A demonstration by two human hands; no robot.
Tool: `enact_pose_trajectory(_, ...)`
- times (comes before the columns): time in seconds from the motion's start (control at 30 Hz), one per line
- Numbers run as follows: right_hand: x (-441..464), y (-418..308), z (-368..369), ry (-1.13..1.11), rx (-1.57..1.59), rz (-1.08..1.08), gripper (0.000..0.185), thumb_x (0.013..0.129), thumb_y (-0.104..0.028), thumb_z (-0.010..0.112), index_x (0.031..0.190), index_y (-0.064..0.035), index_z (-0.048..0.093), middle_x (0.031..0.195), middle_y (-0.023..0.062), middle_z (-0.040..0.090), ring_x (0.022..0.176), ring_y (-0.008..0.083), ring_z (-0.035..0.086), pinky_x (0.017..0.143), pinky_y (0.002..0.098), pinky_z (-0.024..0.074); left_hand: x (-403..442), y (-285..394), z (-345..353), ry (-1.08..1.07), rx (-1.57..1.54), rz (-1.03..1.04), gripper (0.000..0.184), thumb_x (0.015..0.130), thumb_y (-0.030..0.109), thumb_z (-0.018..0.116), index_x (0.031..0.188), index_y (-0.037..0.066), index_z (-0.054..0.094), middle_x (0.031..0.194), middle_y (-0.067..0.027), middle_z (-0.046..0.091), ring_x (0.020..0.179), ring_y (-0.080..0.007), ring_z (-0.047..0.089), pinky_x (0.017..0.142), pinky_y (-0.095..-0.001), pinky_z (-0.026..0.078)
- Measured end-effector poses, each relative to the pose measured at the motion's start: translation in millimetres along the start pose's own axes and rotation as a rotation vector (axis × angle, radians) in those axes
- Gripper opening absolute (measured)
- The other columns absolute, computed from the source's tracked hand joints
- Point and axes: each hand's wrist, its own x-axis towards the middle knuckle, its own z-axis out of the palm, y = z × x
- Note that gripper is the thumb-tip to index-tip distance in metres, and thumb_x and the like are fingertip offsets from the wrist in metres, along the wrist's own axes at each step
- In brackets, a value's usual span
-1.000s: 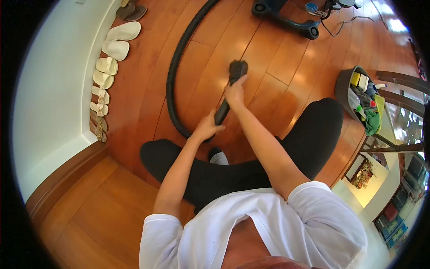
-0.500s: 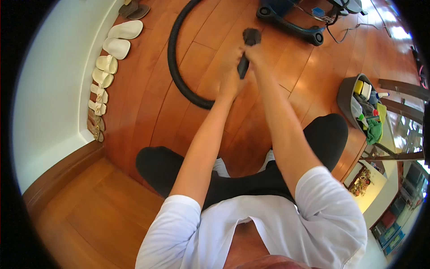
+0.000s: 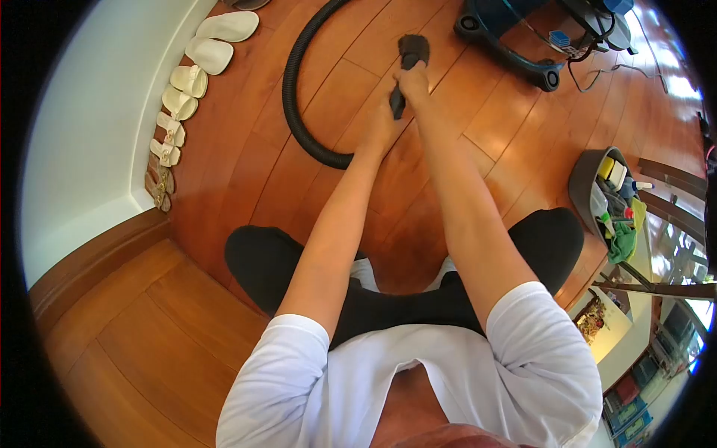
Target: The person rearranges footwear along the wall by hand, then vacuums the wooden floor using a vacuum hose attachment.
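A dark vacuum brush attachment (image 3: 414, 48) points away from me, low over the wooden floor, with its bristle head at the far end. My right hand (image 3: 412, 81) is closed around its neck just behind the bristles. Nearer to me, my left hand (image 3: 382, 123) is wrapped around the black vacuum hose handle (image 3: 397, 104), its fingers partly hidden. A ribbed black vacuum hose (image 3: 293, 89) curves over the floor on the left and passes behind my left forearm. The blue and black vacuum cleaner (image 3: 504, 45) stands at the upper right.
Pale slippers and sandals (image 3: 209, 54) line the white wall on the left. At the right, a grey caddy (image 3: 584, 183) holds bottles, a sponge and cloths. A cable (image 3: 597, 78) trails by the vacuum cleaner. My bent knees flank the near floor (image 3: 418, 246).
Both hands, blurred before, now appear sharper, and the brush has shifted slightly up and left. The view has turned a little, so the vacuum cleaner and caddy sit further right.
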Motion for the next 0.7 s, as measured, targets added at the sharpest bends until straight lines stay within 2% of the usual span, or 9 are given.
enact_pose_trajectory(0.07, 18.6, 62.0, 21.3, -0.008, -0.156, -0.130, 0.055, 0.085, -0.004, 0.052, 0.133, 0.0092, 0.028, 0.099, 0.0294, 0.060, 0.091, 0.0416, 0.063, 0.077, 0.0461, 0.0516, -25.4, -17.1, 4.3, 0.056, 0.060, 0.082, 0.068, 0.080, 0.014, 0.068, 0.140, 0.002, 0.038, 0.100, -0.0290, 0.065, 0.094, -0.0429, 0.064, 0.076, -0.0455, 0.051)
enact_pose_trajectory(0.17, -62.7, 122.1, 40.5, 0.050, -0.282, -0.305, 0.071, 0.084, -0.010, 0.058, 0.144, 0.0031, 0.022, 0.103, 0.0293, 0.060, 0.090, 0.0436, 0.063, 0.078, 0.0433, 0.0508, -125.9, -27.3, 16.8, 0.131, -0.063, -0.119, 0.071, 0.081, 0.015, 0.068, 0.142, 0.003, 0.034, 0.099, -0.0305, 0.065, 0.096, -0.0433, 0.064, 0.077, -0.0452, 0.051)
enact_pose_trajectory(0.2, -93.1, 114.2, 30.2, -0.090, -0.348, -0.163, 0.081, 0.081, -0.007, 0.057, 0.148, 0.0016, 0.014, 0.098, 0.0284, 0.062, 0.085, 0.0383, 0.066, 0.073, 0.0419, 0.0520, -147.5, -28.1, 20.6, 0.121, -0.080, -0.195, 0.073, 0.082, 0.015, 0.068, 0.144, 0.003, 0.032, 0.099, -0.0308, 0.065, 0.097, -0.0436, 0.064, 0.077, -0.0453, 0.051)
enact_pose_trajectory(0.23, -119.1, 96.2, 17.2, -0.205, -0.136, 0.013, 0.080, 0.080, -0.009, 0.058, 0.148, 0.0020, 0.017, 0.095, 0.0277, 0.063, 0.081, 0.0364, 0.066, 0.072, 0.0421, 0.0520, -154.8, -24.3, 22.5, 0.095, -0.081, -0.236, 0.074, 0.081, 0.015, 0.069, 0.144, 0.004, 0.031, 0.099, -0.0306, 0.065, 0.096, -0.0437, 0.064, 0.077, -0.0453, 0.051)
enact_pose_trajectory(0.3, -110.2, 94.1, 6.2, -0.188, -0.189, -0.056, 0.079, 0.080, -0.007, 0.058, 0.147, 0.0026, 0.019, 0.094, 0.0269, 0.063, 0.077, 0.0347, 0.067, 0.071, 0.0415, 0.0521, -157.6, -12.7, 24.7, 0.048, -0.083, -0.308, 0.077, 0.081, 0.015, 0.070, 0.145, 0.004, 0.030, 0.099, -0.0303, 0.065, 0.095, -0.0439, 0.065, 0.077, -0.0454, 0.052)
enact_pose_trajectory(0.37, -78.8, 105.3, -0.5, -0.115, -0.173, -0.212, 0.076, 0.080, -0.006, 0.057, 0.147, 0.0035, 0.022, 0.090, 0.0234, 0.063, 0.066, 0.0304, 0.065, 0.063, 0.0401, 0.0520, -132.7, -1.8, 25.9, 0.041, -0.040, -0.162, 0.078, 0.080, 0.015, 0.070, 0.145, 0.004, 0.030, 0.098, -0.0299, 0.065, 0.093, -0.0436, 0.065, 0.077, -0.0451, 0.052)
enact_pose_trajectory(0.57, -17.9, 80.1, -54.7, 0.061, 0.195, -0.070, 0.078, 0.079, -0.011, 0.058, 0.147, -0.0013, 0.020, 0.084, 0.0203, 0.060, 0.058, 0.0259, 0.063, 0.053, 0.0390, 0.0496, -53.5, 44.4, 27.9, -0.144, 0.122, 0.038, 0.080, 0.079, 0.012, 0.070, 0.148, 0.011, 0.029, 0.097, -0.0299, 0.065, 0.091, -0.0447, 0.064, 0.077, -0.0495, 0.050)
enact_pose_trajectory(0.67, -68.0, 115.5, -80.5, 0.154, 0.180, -0.006, 0.076, 0.080, -0.011, 0.056, 0.146, -0.0021, 0.019, 0.084, 0.0215, 0.061, 0.058, 0.0261, 0.063, 0.054, 0.0391, 0.0499, -92.6, 23.4, 58.6, -0.183, 0.146, 0.190, 0.077, 0.080, 0.010, 0.068, 0.147, 0.013, 0.032, 0.098, -0.0289, 0.065, 0.094, -0.0452, 0.063, 0.080, -0.0502, 0.049)
enact_pose_trajectory(0.7, -96.2, 127.0, -85.0, 0.245, 0.160, 0.004, 0.067, 0.080, -0.008, 0.056, 0.140, -0.0037, 0.027, 0.078, 0.0165, 0.058, 0.053, 0.0232, 0.060, 0.050, 0.0377, 0.0487, -117.0, 28.0, 59.9, -0.285, 0.162, 0.089, 0.075, 0.078, 0.011, 0.068, 0.146, 0.014, 0.035, 0.098, -0.0282, 0.065, 0.093, -0.0450, 0.063, 0.080, -0.0509, 0.049)
